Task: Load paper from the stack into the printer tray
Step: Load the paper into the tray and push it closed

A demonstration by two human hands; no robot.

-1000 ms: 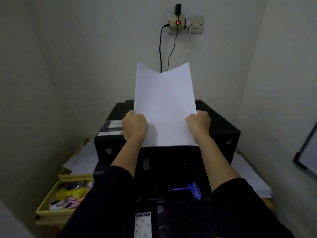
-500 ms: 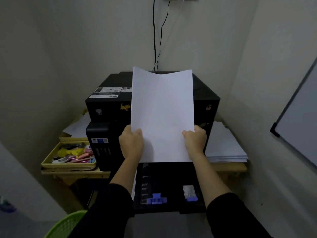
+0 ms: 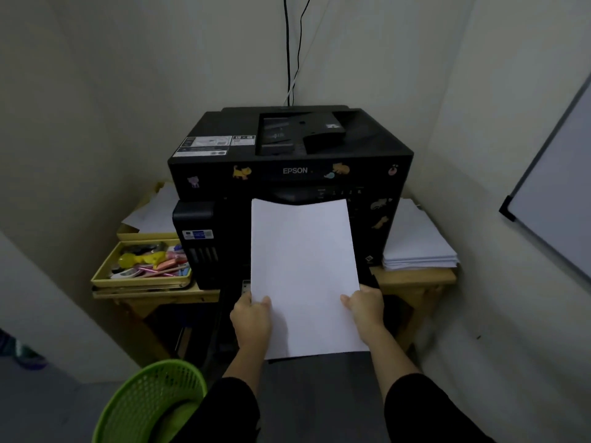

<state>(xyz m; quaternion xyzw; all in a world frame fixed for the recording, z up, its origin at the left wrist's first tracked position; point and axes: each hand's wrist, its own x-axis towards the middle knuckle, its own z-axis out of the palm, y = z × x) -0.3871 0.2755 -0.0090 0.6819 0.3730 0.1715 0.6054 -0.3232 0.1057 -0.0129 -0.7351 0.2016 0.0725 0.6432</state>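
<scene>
I hold a white sheaf of paper (image 3: 303, 276) by its side edges, my left hand (image 3: 251, 318) and right hand (image 3: 364, 310) each pinching it, low before the black Epson printer (image 3: 287, 167); the white paper stack (image 3: 415, 241) lies just right of it.

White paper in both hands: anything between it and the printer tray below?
Nothing visible. The white paper sheets, held by the left hand and right hand, hide the tray of the black printer.

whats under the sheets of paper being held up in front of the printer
The held paper covers the lower front of the Epson printer. A dark strip, probably the tray, shows along its left edge; the tray's inside is hidden.
</scene>
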